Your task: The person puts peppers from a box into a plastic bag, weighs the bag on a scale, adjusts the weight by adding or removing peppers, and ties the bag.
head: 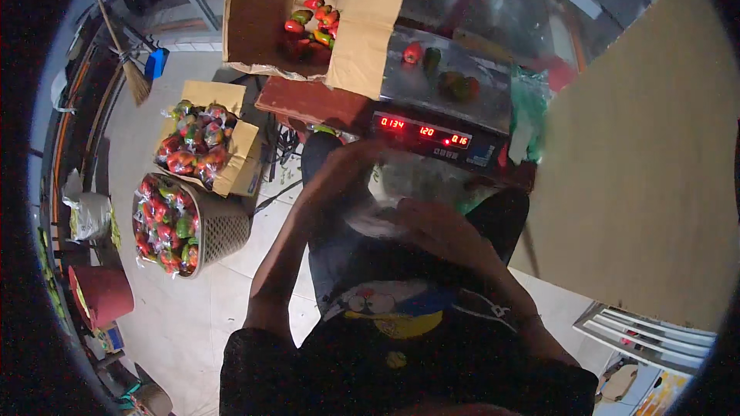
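My left hand [367, 156] is raised over my lap, just below the display of a digital scale [457, 107]. My right hand [416, 214] is lower, beside a blurred clear plastic bag [404, 182] between the hands. Blur and shadow hide how the fingers of either hand meet the bag. On the scale's metal plate lie a red pepper [412, 53], a dark green pepper [431, 60] and further dark peppers [459, 86]. The display glows red. Left of the scale, an open cardboard box [361, 29] holds several loose red and green peppers [324, 20].
Bagged peppers fill a small cardboard box [245, 156] and a plastic basket [225, 231] on the left floor. A broom [136, 78] and blue dustpan [156, 62] stand beyond. Large cardboard [636, 167] blocks the right side. Green plastic [527, 110] hangs beside the scale.
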Demonstrator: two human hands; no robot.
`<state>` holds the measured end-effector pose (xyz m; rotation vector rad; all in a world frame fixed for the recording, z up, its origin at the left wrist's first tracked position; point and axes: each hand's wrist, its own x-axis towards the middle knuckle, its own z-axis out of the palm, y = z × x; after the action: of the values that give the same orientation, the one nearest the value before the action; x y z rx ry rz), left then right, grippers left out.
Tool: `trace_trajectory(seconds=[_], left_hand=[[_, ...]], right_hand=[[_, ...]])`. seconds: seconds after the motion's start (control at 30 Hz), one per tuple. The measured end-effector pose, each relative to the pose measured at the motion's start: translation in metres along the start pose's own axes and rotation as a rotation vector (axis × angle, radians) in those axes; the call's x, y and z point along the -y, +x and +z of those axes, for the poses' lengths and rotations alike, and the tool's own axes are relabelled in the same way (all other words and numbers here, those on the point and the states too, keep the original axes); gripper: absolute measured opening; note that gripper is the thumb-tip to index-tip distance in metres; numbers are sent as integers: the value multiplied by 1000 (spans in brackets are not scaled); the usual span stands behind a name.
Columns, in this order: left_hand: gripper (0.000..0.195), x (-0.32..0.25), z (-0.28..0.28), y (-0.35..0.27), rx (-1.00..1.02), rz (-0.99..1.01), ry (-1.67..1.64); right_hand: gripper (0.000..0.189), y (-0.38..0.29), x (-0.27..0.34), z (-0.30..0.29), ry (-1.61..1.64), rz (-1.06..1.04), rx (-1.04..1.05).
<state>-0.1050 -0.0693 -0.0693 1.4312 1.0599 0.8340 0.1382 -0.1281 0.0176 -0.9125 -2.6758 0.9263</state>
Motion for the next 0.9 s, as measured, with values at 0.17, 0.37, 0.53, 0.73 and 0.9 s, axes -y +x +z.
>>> trace_trajectory(seconds=[0.17,0.37,0.53,0.73,0.9], left_hand=[[31,-2,1,-34,-59,-43,-50],[23,-40,-47,-32,-375,174,-28],[22,-82,-133,2,-732,453,63],[18,-56,-214,86,-698,444,82],[26,-12,-233,193,-515,3,571]], right_hand=[[43,-3,-2,6,27,-35,-21],[44,17,22,-27,23,138,254],[41,8,6,-18,40,89,127],[40,19,-7,-4,142,101,119],[40,34,-6,-12,35,108,125]])
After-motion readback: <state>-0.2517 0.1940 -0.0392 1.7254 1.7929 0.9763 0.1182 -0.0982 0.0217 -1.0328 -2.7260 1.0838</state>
